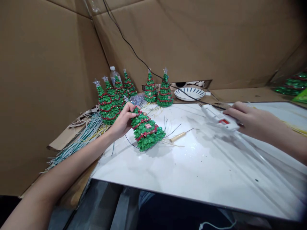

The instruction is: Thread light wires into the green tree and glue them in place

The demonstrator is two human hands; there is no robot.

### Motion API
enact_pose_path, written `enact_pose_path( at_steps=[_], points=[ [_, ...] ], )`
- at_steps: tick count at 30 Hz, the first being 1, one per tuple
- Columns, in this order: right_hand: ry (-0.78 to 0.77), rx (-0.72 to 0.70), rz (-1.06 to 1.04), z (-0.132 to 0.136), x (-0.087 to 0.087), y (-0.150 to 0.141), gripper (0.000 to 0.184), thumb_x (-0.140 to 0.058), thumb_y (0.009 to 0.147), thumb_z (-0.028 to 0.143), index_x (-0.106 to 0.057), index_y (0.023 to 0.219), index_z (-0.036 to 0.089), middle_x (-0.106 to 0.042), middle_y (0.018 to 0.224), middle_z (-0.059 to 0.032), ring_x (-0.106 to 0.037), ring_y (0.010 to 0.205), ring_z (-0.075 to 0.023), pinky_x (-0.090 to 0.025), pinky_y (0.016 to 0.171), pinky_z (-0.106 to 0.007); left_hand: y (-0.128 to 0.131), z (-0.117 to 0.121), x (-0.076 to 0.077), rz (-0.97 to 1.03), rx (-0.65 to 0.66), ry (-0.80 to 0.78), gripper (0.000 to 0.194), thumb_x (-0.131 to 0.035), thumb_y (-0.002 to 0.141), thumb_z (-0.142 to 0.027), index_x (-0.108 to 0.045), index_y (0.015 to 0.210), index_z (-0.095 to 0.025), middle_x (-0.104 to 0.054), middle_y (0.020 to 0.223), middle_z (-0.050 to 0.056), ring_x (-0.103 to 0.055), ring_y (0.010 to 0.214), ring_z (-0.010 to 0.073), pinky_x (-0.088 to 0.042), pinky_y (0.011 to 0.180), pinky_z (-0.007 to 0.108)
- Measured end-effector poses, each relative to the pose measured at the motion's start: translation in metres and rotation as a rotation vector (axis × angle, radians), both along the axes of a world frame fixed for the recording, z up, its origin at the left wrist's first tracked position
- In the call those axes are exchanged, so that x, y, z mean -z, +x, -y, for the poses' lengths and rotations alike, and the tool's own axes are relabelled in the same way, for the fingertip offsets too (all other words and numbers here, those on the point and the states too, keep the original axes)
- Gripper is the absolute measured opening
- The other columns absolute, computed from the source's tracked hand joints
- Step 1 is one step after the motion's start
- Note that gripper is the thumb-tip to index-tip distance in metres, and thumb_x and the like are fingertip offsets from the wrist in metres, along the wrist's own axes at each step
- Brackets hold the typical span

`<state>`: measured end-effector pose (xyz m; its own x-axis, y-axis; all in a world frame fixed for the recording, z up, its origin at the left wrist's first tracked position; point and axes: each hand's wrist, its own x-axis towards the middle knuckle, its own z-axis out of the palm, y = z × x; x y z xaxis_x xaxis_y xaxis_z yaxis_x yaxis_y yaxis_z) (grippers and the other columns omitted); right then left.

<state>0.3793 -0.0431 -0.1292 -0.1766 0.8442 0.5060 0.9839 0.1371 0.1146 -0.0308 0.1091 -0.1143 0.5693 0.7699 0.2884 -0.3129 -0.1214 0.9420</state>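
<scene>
My left hand is closed around the upper part of a small green Christmas tree with red garlands. The tree is tilted over the white table, its base toward the right, and thin dark wires stick out near the base. On the right, my right hand grips a white hot glue gun with a red patch on its side. A long clear glue stick trails from the gun's rear, blurred by motion. Between the hands, an awl with a wooden handle lies on the table.
Several finished-looking trees stand along the back and left. Bundled wires lie at the left edge. A striped plate and a plastic bottle are behind. A black cord hangs down across the cardboard walls.
</scene>
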Motion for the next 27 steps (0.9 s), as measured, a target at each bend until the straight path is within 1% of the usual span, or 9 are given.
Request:
enact_pose_path(
  at_steps=[2,4,8,10,12,14,17,21,27],
  points=[
    [0.048,-0.041,0.032,0.006,-0.009,-0.02,0.027,-0.051,0.085,0.017,-0.062,0.109,0.02,-0.059,0.102,-0.0136,-0.056,0.078,-0.0199,-0.042,0.066,-0.032,0.0,0.0,0.0,0.01,0.008,0.005,0.027,-0.06,0.071,-0.013,-0.038,0.082,-0.022,-0.057,0.1,-0.003,-0.064,0.083,0.0138,-0.054,0.07,0.028],
    [0.106,-0.134,-0.01,0.011,-0.018,-0.045,0.024,-0.047,0.091,0.023,-0.06,0.111,0.02,-0.058,0.109,-0.0138,-0.058,0.084,-0.0201,-0.045,0.07,-0.031,0.0,0.0,0.0,0.009,0.009,0.014,0.025,-0.06,0.071,-0.013,-0.039,0.083,-0.022,-0.056,0.101,-0.003,-0.064,0.085,0.0142,-0.053,0.07,0.028],
    [0.175,-0.325,0.018,0.012,-0.028,-0.099,0.021,-0.041,0.095,0.02,-0.059,0.106,0.02,-0.061,0.109,-0.0103,-0.06,0.081,-0.0167,-0.043,0.063,-0.028,-0.001,0.002,0.0,0.017,0.04,0.045,0.025,-0.06,0.072,-0.014,-0.041,0.086,-0.022,-0.055,0.104,-0.003,-0.065,0.092,0.0158,-0.054,0.077,0.031],
    [0.189,-0.394,0.027,0.008,-0.029,-0.12,0.021,-0.039,0.096,0.018,-0.058,0.105,0.019,-0.064,0.101,-0.0085,-0.059,0.073,-0.0143,-0.04,0.059,-0.026,-0.001,0.003,0.0,0.032,0.063,0.064,0.025,-0.06,0.073,-0.013,-0.041,0.087,-0.022,-0.054,0.105,-0.002,-0.064,0.095,0.0166,-0.053,0.081,0.033],
    [0.216,-0.457,0.036,0.002,-0.029,-0.136,0.021,-0.039,0.097,0.022,-0.059,0.101,0.017,-0.065,0.086,-0.0064,-0.057,0.065,-0.0137,-0.036,0.055,-0.026,-0.001,0.004,0.0,0.042,0.076,0.071,0.024,-0.059,0.074,-0.012,-0.041,0.087,-0.021,-0.054,0.106,-0.002,-0.064,0.095,0.0166,-0.054,0.083,0.035],
    [0.214,-0.488,0.065,-0.003,-0.03,-0.147,0.022,-0.04,0.097,0.025,-0.06,0.096,0.017,-0.062,0.073,-0.0043,-0.053,0.059,-0.0136,-0.031,0.052,-0.027,-0.002,0.004,0.0,0.046,0.082,0.074,0.023,-0.059,0.074,-0.012,-0.042,0.086,-0.022,-0.053,0.105,-0.003,-0.063,0.095,0.0163,-0.054,0.085,0.036],
    [0.184,-0.483,0.142,-0.009,-0.034,-0.157,0.021,-0.041,0.095,0.019,-0.061,0.091,0.017,-0.059,0.065,-0.0028,-0.051,0.055,-0.0133,-0.027,0.051,-0.028,-0.002,0.004,0.0,0.053,0.104,0.093,0.023,-0.059,0.074,-0.011,-0.043,0.085,-0.021,-0.053,0.105,-0.003,-0.064,0.096,0.0167,-0.054,0.085,0.037],
    [0.137,-0.488,0.207,-0.013,-0.037,-0.162,0.02,-0.04,0.092,0.013,-0.06,0.089,0.016,-0.062,0.068,-0.0043,-0.053,0.058,-0.0141,-0.026,0.053,-0.028,-0.003,0.005,0.0,0.046,0.106,0.118,0.023,-0.06,0.074,-0.011,-0.044,0.086,-0.021,-0.052,0.105,-0.002,-0.064,0.096,0.016,-0.053,0.086,0.036],
    [0.077,-0.489,0.212,-0.016,-0.037,-0.163,0.016,-0.043,0.09,0.014,-0.058,0.085,0.016,-0.061,0.069,-0.0046,-0.053,0.058,-0.0143,-0.024,0.052,-0.028,-0.003,0.007,-0.002,0.039,0.102,0.13,0.024,-0.062,0.073,-0.014,-0.043,0.085,-0.021,-0.052,0.106,-0.002,-0.063,0.095,0.0168,-0.053,0.086,0.038]
  ],
)
